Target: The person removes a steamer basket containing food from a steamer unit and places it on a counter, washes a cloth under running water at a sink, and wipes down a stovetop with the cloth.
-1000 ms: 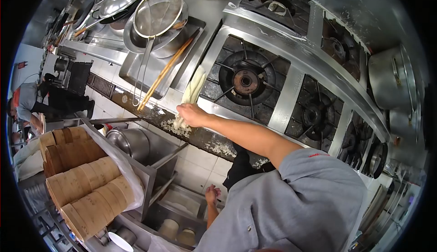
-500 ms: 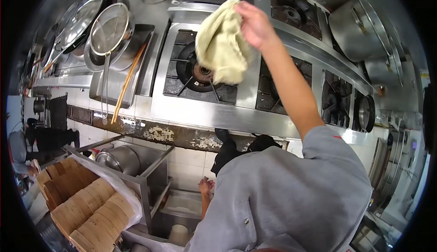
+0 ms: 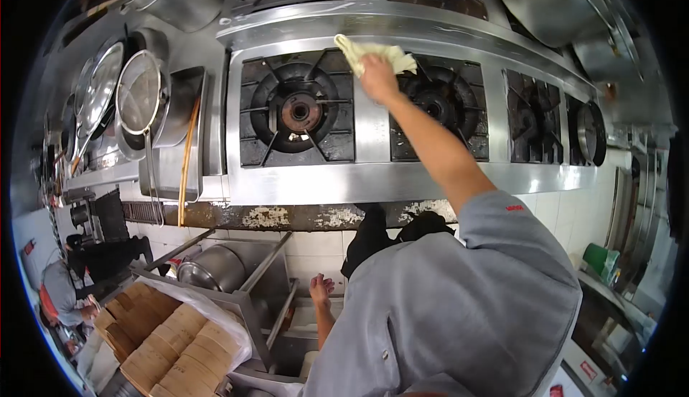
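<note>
Pale yellow cloth [image 3: 395, 55] is bunched under my right hand [image 3: 377, 78], whose fingers press it onto the steel at the back of the stove, between two burners. To the left of the cloth lies a burner with a black grate [image 3: 301, 112]; a second burner [image 3: 435, 107] is just below and right of my hand. My left hand [image 3: 321, 286] hangs low beside my body near the metal cart, with its fingers loosely apart and nothing in them.
A strainer [image 3: 139, 94] and long chopsticks [image 3: 189, 160] rest over a tray at the left. Bamboo steamers [image 3: 179, 347] fill the lower left, by a metal pot [image 3: 213, 267]. Large pots [image 3: 549, 2] stand at the upper right. Another person [image 3: 61, 289] bends over at the far left.
My right hand has brought the cloth from the front left of the stove, through a raised position, down onto the back steel. The view has shifted right along the stove. My left hand stays low.
</note>
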`<act>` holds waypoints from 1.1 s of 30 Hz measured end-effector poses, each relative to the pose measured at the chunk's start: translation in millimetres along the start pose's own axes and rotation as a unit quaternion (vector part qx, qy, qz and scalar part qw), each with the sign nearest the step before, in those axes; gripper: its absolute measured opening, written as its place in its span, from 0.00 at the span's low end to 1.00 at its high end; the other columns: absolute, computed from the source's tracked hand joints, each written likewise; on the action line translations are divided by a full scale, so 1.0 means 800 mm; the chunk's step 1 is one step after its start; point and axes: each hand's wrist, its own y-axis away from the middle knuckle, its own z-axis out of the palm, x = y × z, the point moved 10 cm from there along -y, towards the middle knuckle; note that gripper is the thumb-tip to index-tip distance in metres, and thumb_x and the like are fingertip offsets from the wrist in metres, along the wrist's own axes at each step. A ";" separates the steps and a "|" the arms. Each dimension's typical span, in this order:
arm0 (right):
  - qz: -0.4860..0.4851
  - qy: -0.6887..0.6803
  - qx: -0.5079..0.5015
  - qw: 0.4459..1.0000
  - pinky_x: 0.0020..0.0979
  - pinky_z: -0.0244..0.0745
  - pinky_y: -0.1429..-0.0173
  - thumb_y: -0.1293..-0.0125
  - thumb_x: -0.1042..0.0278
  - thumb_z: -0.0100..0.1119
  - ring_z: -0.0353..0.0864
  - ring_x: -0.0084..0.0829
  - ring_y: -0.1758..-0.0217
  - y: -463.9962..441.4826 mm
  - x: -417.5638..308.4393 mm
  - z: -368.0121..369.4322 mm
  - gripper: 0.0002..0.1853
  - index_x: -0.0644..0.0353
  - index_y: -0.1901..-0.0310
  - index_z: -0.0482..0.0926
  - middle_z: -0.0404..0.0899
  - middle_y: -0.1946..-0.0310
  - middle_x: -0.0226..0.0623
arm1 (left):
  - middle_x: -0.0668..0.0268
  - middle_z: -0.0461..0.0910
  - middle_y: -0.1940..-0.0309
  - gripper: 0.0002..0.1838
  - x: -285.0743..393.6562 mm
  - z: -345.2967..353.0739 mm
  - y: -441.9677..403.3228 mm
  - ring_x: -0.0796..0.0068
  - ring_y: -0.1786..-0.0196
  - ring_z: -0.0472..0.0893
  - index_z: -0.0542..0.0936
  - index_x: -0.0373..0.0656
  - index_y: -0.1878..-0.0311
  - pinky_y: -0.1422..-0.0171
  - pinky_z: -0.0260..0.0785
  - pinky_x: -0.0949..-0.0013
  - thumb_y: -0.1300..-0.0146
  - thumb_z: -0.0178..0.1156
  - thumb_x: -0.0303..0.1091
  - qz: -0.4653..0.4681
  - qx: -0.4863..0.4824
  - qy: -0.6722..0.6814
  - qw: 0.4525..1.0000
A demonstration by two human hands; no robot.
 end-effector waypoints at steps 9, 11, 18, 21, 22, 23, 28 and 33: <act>-0.008 -0.127 -0.158 0.979 0.42 0.72 0.53 0.45 0.74 0.51 0.77 0.46 0.57 0.238 -0.113 -0.017 0.09 0.68 0.63 0.74 0.77 0.62 0.50 | 0.57 0.79 0.71 0.18 0.003 0.058 -0.037 0.69 0.75 0.79 0.71 0.40 0.55 0.73 0.70 0.68 0.34 0.51 0.47 -0.017 -0.068 -0.096 0.993; 0.003 -0.176 -0.187 0.967 0.41 0.72 0.55 0.46 0.74 0.51 0.78 0.45 0.58 0.237 -0.105 -0.038 0.08 0.68 0.65 0.75 0.78 0.65 0.50 | 0.58 0.80 0.70 0.17 0.032 0.079 -0.041 0.69 0.75 0.79 0.71 0.41 0.54 0.72 0.70 0.68 0.34 0.51 0.46 0.005 -0.064 -0.115 0.991; 0.265 -0.668 -0.114 0.686 0.28 0.73 0.64 0.48 0.79 0.54 0.74 0.23 0.69 0.188 0.112 -0.176 0.08 0.58 0.66 0.75 0.74 0.71 0.30 | 0.61 0.80 0.70 0.19 0.068 0.144 0.000 0.69 0.70 0.80 0.72 0.42 0.52 0.66 0.71 0.69 0.35 0.51 0.48 0.046 -0.059 -0.129 0.989; 0.257 -0.615 -0.014 0.745 0.30 0.76 0.61 0.43 0.75 0.54 0.78 0.26 0.65 0.123 0.272 -0.237 0.05 0.58 0.66 0.78 0.77 0.70 0.32 | 0.61 0.80 0.72 0.19 0.050 0.170 0.036 0.71 0.70 0.80 0.74 0.41 0.54 0.66 0.70 0.70 0.35 0.52 0.49 0.106 -0.068 -0.185 0.975; 0.239 -0.514 -0.020 0.823 0.29 0.76 0.61 0.42 0.73 0.53 0.79 0.24 0.65 0.105 0.324 -0.256 0.09 0.57 0.61 0.81 0.80 0.66 0.31 | 0.61 0.80 0.73 0.20 0.038 0.185 0.045 0.72 0.70 0.79 0.76 0.40 0.55 0.67 0.70 0.70 0.36 0.53 0.50 0.155 -0.095 -0.225 0.957; 0.233 -0.295 -0.052 0.925 0.35 0.76 0.55 0.39 0.67 0.51 0.80 0.29 0.62 0.086 0.373 -0.264 0.13 0.54 0.55 0.82 0.81 0.59 0.34 | 0.61 0.79 0.74 0.22 0.027 0.193 0.037 0.73 0.71 0.78 0.77 0.38 0.57 0.67 0.68 0.70 0.37 0.54 0.51 0.213 -0.106 -0.312 0.920; 0.076 0.139 -0.034 0.987 0.37 0.49 0.29 0.38 0.59 0.48 0.57 0.39 0.30 0.121 0.435 -0.196 0.25 0.48 0.38 0.69 0.62 0.34 0.38 | 0.65 0.76 0.80 0.24 -0.051 0.190 0.056 0.75 0.75 0.74 0.79 0.35 0.64 0.69 0.66 0.69 0.37 0.55 0.52 0.223 -0.070 -0.271 0.934; 0.009 0.122 0.068 0.990 0.41 0.60 0.35 0.42 0.71 0.50 0.63 0.45 0.37 0.194 0.376 -0.197 0.21 0.62 0.46 0.71 0.68 0.41 0.41 | 0.54 0.78 0.69 0.16 -0.083 0.194 0.112 0.65 0.63 0.79 0.75 0.36 0.55 0.59 0.71 0.65 0.38 0.55 0.39 0.218 -0.044 -0.405 0.887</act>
